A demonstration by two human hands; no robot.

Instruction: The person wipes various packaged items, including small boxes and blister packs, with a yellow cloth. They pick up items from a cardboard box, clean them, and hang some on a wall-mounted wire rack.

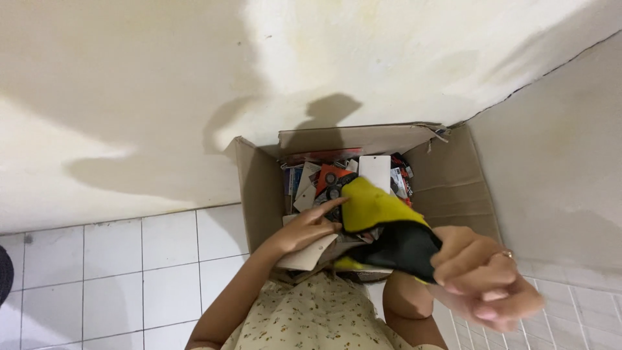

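A person in a pale floral top leans over an open cardboard box (447,188) that stands on the white tiled floor (116,272), pushed into the corner where two cream walls (389,58) meet. The right hand (483,282) is raised over the box's near right corner with its grip clamped on the black end of a yellow and black cloth (389,227); a ring shows on one finger. The cloth stretches from that fist back over the middle of the box, its yellow part lying across the packages inside. The left hand (308,227) reaches into the box from the near left side, fingers loosely apart and extended, the forefinger touching the yellow edge of the cloth; it grips nothing that can be seen, and the palm rests above a pale cardboard piece (308,256) at the near edge of the box. Deeper in the box, toward its far wall, lie mixed small packages (324,178), among them an orange and black card and a plain white rectangular card (374,172) standing just beyond the cloth. The box flaps stand open on the far and right sides.
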